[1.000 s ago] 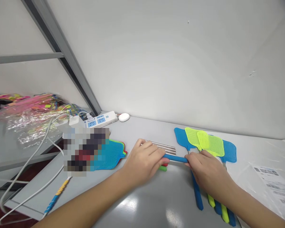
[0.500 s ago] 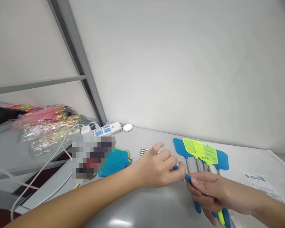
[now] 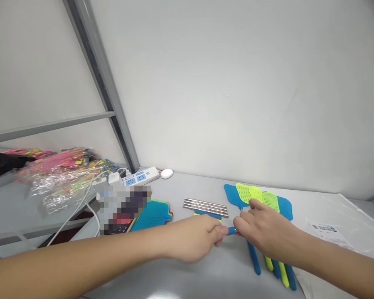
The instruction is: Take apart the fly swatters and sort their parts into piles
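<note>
A short length of blue fly swatter handle (image 3: 231,231) shows between my hands, low over the table. My left hand (image 3: 198,238) is closed round its left part. At its right end a glint of metal, seemingly the end of a rod, enters the closed fingers of my right hand (image 3: 262,226), which hide the rest. Just behind my left hand lie several metal rods (image 3: 205,205) side by side, with loose blue and yellow handles (image 3: 208,214) partly covered by that hand. Under and beyond my right hand, blue and yellow fly swatters (image 3: 258,197) lie in an overlapping row.
Blue swatter heads (image 3: 152,215) are stacked at left, beside a blurred-out patch. Behind stand a power strip (image 3: 141,177) with cables and a white oval object (image 3: 166,173). Plastic-wrapped colourful goods (image 3: 68,174) fill the left shelf. A clear plastic bag (image 3: 333,207) lies at right.
My left hand has lowered and closed round the blue handle. My right hand has shifted up and left, from the handle to its metal end. The metal rods are now uncovered.
</note>
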### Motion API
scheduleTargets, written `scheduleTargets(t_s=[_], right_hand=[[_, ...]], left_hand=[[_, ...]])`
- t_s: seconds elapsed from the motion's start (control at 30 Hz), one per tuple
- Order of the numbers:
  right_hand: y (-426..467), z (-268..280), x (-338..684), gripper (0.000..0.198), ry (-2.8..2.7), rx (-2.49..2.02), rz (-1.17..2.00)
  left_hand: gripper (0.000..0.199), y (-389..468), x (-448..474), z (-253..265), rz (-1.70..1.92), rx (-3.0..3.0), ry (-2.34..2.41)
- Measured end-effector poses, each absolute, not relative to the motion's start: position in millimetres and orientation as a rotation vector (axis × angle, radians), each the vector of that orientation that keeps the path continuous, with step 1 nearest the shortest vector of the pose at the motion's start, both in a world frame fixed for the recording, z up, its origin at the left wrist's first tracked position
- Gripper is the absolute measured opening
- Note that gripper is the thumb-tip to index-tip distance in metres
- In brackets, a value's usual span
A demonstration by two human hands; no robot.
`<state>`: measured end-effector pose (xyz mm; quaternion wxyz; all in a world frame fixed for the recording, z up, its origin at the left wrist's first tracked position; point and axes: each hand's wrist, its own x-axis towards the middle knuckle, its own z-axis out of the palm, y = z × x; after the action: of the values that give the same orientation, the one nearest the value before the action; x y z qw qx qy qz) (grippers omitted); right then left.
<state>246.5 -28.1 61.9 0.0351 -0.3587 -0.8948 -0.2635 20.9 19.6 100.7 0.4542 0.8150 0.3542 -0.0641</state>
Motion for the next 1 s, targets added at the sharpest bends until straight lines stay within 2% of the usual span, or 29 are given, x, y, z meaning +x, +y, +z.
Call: scheduleTargets(t_s=[0.1,0.17,0.3,0.4,0.5,0.67,0.77,1.0], right_hand=[[-25.4,63.1,243.3,0.019,-2.745,-0.957,-0.947],[-23.8,62.3,242.4,0.017,-2.744,-0.883,-0.997],[-10.8,62.2,283.6,0.02,-2.762,-0.82,-0.965],[3.1,66.1,353.0,0.029,-2.63,-1.147,-0.912],[8.8,64.2,395.6,0.026,-2.474,-1.545,-0.875],[3.2,31.5,348.8,0.02,-2.563,-1.333,-0.686],[3.7,2.0,320.3,0.014,-2.399,-1.21,-0.641],[10.0,-35.8,333.8,0.028,-1.944,-1.427,-0.404]], left_hand=[[0.042,26.4,15.2,96.0,-0.35,1.224,0.74],[0.043,29.4,10.9,86.5,-0.411,0.952,0.653],[0.043,32.9,-7.4,59.5,-0.442,0.789,0.567],[0.043,32.4,-26.0,44.8,-0.332,0.786,0.569],[0.044,27.2,-29.1,43.5,0.012,0.992,0.535],[0.028,17.2,2.8,41.7,0.389,1.866,0.565],[0.016,15.9,15.4,20.6,0.523,2.15,0.594],[0.011,24.5,10.3,-15.9,0.598,2.655,0.349]])
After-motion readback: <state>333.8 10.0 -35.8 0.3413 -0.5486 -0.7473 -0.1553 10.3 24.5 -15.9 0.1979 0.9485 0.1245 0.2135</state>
